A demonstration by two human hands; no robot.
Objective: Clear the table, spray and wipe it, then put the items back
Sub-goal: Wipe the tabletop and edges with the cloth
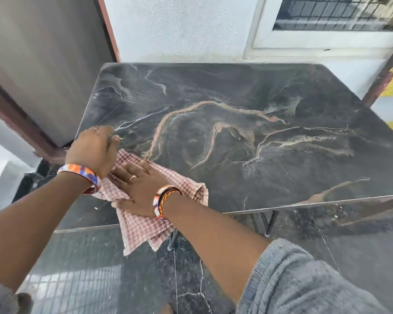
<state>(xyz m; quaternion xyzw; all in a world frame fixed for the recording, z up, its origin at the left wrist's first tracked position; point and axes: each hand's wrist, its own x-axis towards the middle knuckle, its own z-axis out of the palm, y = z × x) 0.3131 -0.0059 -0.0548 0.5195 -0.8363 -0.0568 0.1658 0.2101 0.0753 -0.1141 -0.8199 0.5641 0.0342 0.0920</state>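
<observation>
Both hands at the checked cloth on the marble table

Now our right fingers [132,172] lie straight and flat, pressing the pink checked cloth [143,225] onto the tabletop; a ring sits on one of them. Our right hand [137,191] covers the cloth's middle, a patterned band and braided thread at the wrist. Our left hand [93,149], at about ten o'clock from the right one, curls its fingers over the cloth's far corner; whether they actually pinch it we cannot tell. The cloth lies at the table's seven o'clock corner, its near end hanging over the edge. Beyond, the dark veined marble table [259,132] stretches toward the white wall [179,28] and barred window [331,12] at one o'clock. A grey sleeve [304,279] covers our right upper arm.
</observation>
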